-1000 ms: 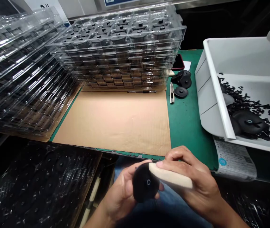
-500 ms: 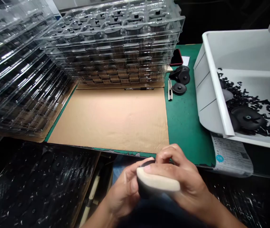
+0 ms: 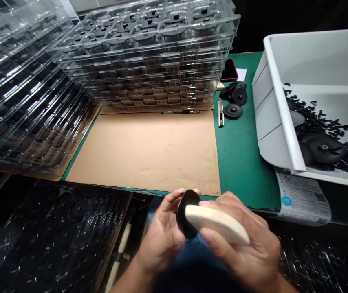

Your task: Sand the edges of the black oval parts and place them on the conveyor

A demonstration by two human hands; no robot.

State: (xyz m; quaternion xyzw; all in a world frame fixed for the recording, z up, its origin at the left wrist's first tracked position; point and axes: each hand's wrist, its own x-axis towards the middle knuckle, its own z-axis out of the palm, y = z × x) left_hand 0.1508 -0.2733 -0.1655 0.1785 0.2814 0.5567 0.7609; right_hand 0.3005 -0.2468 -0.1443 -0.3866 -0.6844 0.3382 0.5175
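Over the lap, just off the near edge of the green bench (image 3: pixel 238 158), holds a black disc (image 3: pixel 188 215) steeply tilted in the left hand (image 3: pixel 161 238), fingers curled around the far side and thumb near the lower rim. Grasps a pale, rounded pad (image 3: pixel 219 224) in the right hand (image 3: pixel 250 248), thumb below and fingers above, with its narrow end at the disc's face, seemingly touching. Beyond both hands, has a cardboard sheet (image 3: pixel 146 150) lying flat on the bench, with a pen (image 3: pixel 180 112) along its far edge and stacked clear trays (image 3: pixel 149 61) behind. Shows a cutter (image 3: pixel 221 114) just right of the cardboard, beside a loose disc (image 3: pixel 233 110). Farther right, has a white bin (image 3: pixel 267 97) holding small black pieces (image 3: pixel 329 128) and a larger disc (image 3: pixel 323 148).
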